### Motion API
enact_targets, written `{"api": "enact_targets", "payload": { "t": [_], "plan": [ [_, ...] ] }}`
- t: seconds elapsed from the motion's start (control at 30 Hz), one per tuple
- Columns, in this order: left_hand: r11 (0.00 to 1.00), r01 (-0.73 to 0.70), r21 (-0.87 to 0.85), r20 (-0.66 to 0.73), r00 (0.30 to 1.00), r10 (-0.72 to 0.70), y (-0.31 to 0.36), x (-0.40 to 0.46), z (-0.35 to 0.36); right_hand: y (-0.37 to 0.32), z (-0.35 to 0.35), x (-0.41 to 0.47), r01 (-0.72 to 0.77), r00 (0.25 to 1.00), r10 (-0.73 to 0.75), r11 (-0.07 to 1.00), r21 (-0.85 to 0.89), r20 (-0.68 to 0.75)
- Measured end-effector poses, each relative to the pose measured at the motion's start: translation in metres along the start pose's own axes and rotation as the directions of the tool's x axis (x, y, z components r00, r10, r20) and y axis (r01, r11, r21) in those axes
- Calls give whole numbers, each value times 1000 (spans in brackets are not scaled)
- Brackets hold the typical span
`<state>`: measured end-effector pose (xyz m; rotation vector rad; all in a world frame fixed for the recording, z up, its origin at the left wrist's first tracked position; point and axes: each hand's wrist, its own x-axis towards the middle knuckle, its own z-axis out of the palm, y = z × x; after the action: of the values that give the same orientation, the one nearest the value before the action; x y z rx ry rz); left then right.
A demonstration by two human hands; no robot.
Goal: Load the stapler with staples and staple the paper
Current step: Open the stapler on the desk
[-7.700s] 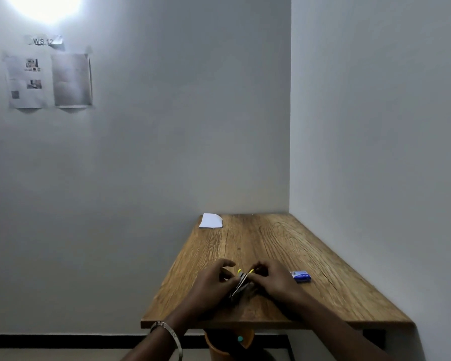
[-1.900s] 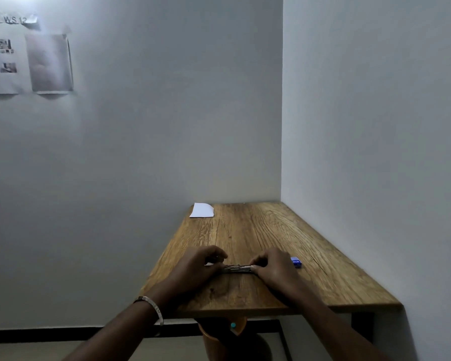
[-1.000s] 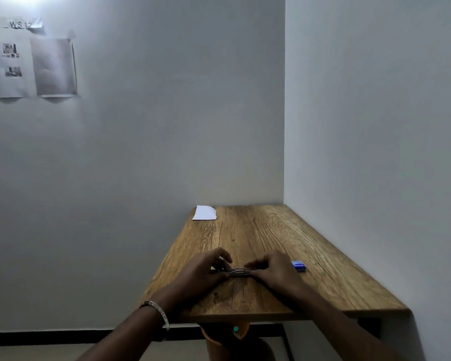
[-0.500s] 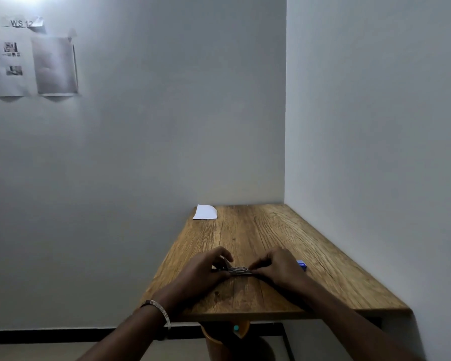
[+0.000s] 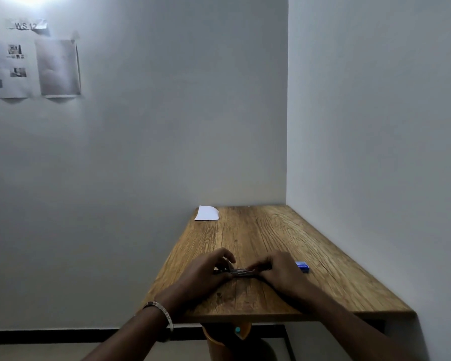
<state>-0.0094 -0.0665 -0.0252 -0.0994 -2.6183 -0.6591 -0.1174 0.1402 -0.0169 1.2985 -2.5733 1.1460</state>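
Note:
A small metal stapler (image 5: 241, 272) lies flat on the wooden table (image 5: 258, 235) near its front edge, laid open lengthwise. My left hand (image 5: 208, 274) grips its left end and my right hand (image 5: 279, 270) grips its right end. Both hands rest on the tabletop and hide most of the stapler. A blue staple box (image 5: 303, 267) lies just right of my right hand. The white folded paper (image 5: 207, 213) sits at the table's far left corner, well away from both hands. No loose staples can be made out.
The table is set into a corner, with a wall along its right side and another behind it. An orange stool (image 5: 227, 337) shows under the front edge. Printed sheets (image 5: 34, 69) are taped to the left wall.
Earlier the stapler was held tilted up between both hands; now it lies flat on the table. Over the last second the hands have stayed almost still on it.

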Motion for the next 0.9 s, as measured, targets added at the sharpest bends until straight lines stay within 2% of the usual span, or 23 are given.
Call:
{"api": "enact_targets", "payload": {
  "t": [0.17,0.4,0.63,0.9],
  "plan": [
    [1000,11,12,3,1000,-11,1,0,-1,0,-2,0,28,994,-45,984,-175,-97],
    [1000,3,28,-2,1000,-3,1,0,0,-9,1,2,4,995,-35,949,-317,-90],
    [999,-3,33,-17,1000,4,1,0,0,-22,18,4,-134,977,71,938,-320,-203],
    [999,-15,44,-26,1000,16,2,1,1,-31,13,5,-132,982,86,948,-291,-166]
  ]
}}
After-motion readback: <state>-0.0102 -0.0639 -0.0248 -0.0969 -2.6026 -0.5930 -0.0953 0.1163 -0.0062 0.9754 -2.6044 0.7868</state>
